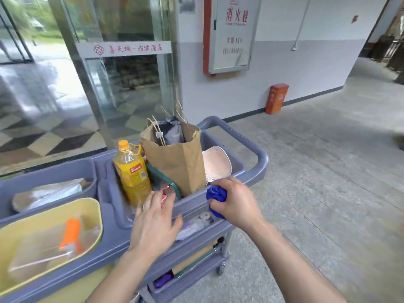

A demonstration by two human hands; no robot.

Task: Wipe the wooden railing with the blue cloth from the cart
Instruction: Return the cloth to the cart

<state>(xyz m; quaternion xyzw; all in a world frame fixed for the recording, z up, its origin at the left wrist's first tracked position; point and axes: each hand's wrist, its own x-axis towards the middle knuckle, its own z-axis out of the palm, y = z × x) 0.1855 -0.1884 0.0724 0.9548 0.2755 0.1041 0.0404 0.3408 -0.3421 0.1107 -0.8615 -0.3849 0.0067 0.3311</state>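
Note:
The blue cloth [215, 196] is bunched up in my right hand [235, 202], which is closed around it just above the near rim of the grey-blue cart [258, 158]. My left hand [153, 224] hovers over the cart's top tray with fingers spread and nothing in it, close to an orange drink bottle [132, 173]. A dark wooden railing [389, 49] shows far off at the top right, blurred.
The cart's tray holds a brown paper bag [177, 158], pale bowls [217, 165] and a yellow bin [50, 239] with an orange-handled tool. Glass doors stand on the left. A hydrant cabinet [231, 33] and an orange box [276, 98] sit by the wall. Grey floor stretches right.

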